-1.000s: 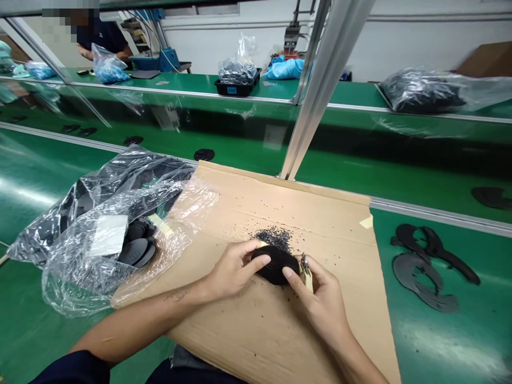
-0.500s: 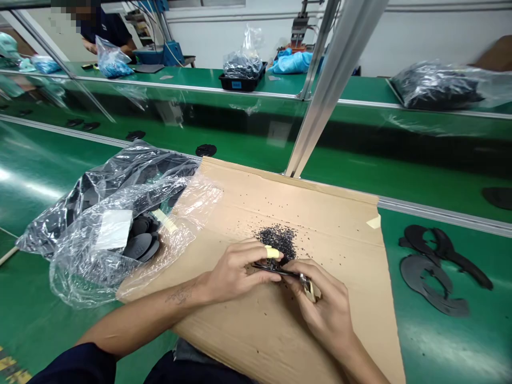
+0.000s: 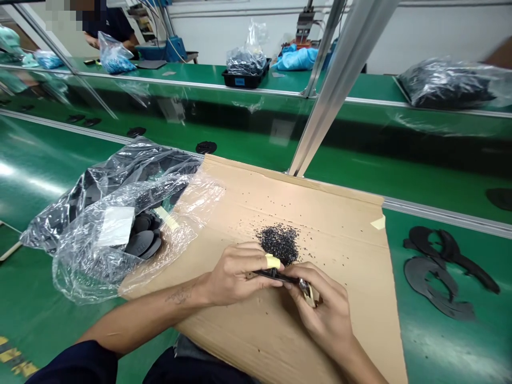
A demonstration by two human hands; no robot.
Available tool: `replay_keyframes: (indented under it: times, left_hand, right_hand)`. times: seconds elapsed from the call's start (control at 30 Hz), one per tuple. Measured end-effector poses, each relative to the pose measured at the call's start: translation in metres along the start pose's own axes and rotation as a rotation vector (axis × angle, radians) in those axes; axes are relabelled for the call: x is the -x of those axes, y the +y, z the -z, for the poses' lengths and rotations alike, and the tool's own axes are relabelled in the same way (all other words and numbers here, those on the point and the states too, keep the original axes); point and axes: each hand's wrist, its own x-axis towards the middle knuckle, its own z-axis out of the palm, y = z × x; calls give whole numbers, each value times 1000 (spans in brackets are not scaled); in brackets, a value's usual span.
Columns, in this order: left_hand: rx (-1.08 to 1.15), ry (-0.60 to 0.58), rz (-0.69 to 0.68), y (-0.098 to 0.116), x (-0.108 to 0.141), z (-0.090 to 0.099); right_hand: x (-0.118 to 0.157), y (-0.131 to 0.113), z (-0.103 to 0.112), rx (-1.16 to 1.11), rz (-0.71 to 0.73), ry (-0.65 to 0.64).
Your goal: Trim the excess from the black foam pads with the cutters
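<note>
Evidently both hands (image 3: pixel 236 272) grip thin black part (image 3: pixel 276 275), right also metal-tipped tool (image 3: pixel 308 292); blue label (image 3: pixel 239 81) on black bin (image 3: pixel 256 80) unreadable.

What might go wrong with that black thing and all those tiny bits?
The black piece is pinched by fingertips, so it might slip. The metal-tipped tool in the right hand might poke its fingers. The pile of bits is loose, so a bump might scatter it.

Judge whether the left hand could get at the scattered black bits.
Probably yes: the black bits lie uncovered on the cardboard just beyond the left hand, though its fingers hold a black part.
</note>
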Motion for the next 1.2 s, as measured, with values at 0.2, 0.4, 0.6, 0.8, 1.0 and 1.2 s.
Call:
replay_keyframes:
  times: [0.2, 0.4, 0.6, 0.8, 1.0, 1.2]
  left_hand:
    - [66, -53, 50, -2, 0, 1]
    - [326, -117, 240, -1, -1, 7]
    - [486, -132, 301, 1, -2, 7]
    - [459, -166, 211, 4, -1, 5]
    - [400, -157, 232, 4, 3, 3]
    - [629, -198, 578, -1, 6, -2]
  right_hand:
    - [-2, 2, -1, -30, -19, 10]
    - [-4, 0, 3, -86, -118, 36]
    - [-6, -1, 6, -209, -182, -16]
    - [-5, 0, 7, -303, -143, -95]
    - [-5, 1, 5, -269, -118, -118]
    - [-5, -3, 3, -91, -255, 36]
